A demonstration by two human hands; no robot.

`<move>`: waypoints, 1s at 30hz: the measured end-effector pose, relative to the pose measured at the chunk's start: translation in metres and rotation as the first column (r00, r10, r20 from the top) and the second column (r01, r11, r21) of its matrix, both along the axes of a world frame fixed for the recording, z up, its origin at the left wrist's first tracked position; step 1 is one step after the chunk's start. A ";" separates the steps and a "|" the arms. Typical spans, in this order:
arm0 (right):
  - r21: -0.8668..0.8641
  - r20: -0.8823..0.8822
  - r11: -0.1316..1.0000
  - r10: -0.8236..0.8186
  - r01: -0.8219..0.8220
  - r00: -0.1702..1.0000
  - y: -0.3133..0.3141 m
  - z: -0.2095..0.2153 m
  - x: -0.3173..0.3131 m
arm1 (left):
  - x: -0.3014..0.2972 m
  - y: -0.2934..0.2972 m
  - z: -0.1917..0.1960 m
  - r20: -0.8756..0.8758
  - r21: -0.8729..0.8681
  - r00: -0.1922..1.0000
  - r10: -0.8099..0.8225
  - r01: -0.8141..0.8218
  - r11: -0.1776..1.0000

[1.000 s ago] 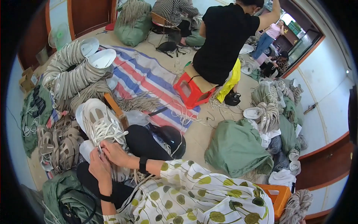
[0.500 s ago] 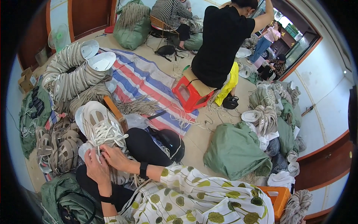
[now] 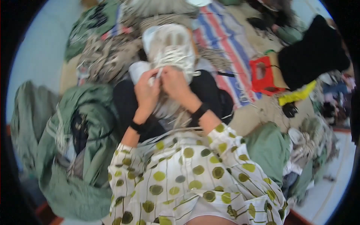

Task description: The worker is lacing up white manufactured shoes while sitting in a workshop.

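lacing by hand, seen from above. a beige-and-white shoe (image 3: 170, 39) stands centrally before the person, toe pointing away, its near end between two dark-clad knees. a white lace (image 3: 173, 56) crosses its front in several rows. the right hand (image 3: 173, 83) meets the near end of these rows, its fingertips closed in a pinch on the lace. the left hand (image 3: 147, 91) is just beside it, fingers curled at the shoe's near left part; a pale bit shows at its thumb, but blur prevents telling whether it is gripped.

the step in hand is judged to be drawing the lace through near the ankle opening. to do it well, one hand should steady the edge while the other pinches the lace close to its tip, guides it squarely through the hole and pulls evenly, so that the rows lie flat and untwisted. both sides are best kept equal in tension. the loose strands (image 3: 180, 130) across the lap could snag and should be kept clear of the working end.
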State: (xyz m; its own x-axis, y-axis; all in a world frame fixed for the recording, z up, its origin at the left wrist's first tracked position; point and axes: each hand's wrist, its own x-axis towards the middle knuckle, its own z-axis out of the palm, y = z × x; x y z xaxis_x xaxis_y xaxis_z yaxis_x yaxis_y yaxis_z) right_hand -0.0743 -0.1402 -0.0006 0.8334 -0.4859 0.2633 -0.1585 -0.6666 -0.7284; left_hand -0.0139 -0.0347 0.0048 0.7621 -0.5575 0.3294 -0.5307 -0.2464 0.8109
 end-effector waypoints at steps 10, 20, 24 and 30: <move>0.550 -0.090 0.833 0.132 -0.062 0.987 0.020 0.018 -0.093 | 0.003 0.004 0.028 0.404 -0.050 0.914 0.042 -0.024 0.998; 0.440 0.347 0.842 0.161 -0.312 0.924 0.024 0.026 -0.062 | 0.014 -0.009 0.032 0.721 0.155 0.690 -0.056 -0.082 0.985; 0.775 0.338 0.524 0.130 -0.354 0.932 0.022 0.027 -0.065 | 0.009 0.005 0.033 0.511 0.121 0.860 -0.011 -0.059 0.991; 0.913 0.140 0.309 0.373 -0.266 0.917 0.022 0.038 -0.127 | 0.007 -0.007 0.010 -0.328 -0.137 0.924 -0.198 0.161 0.977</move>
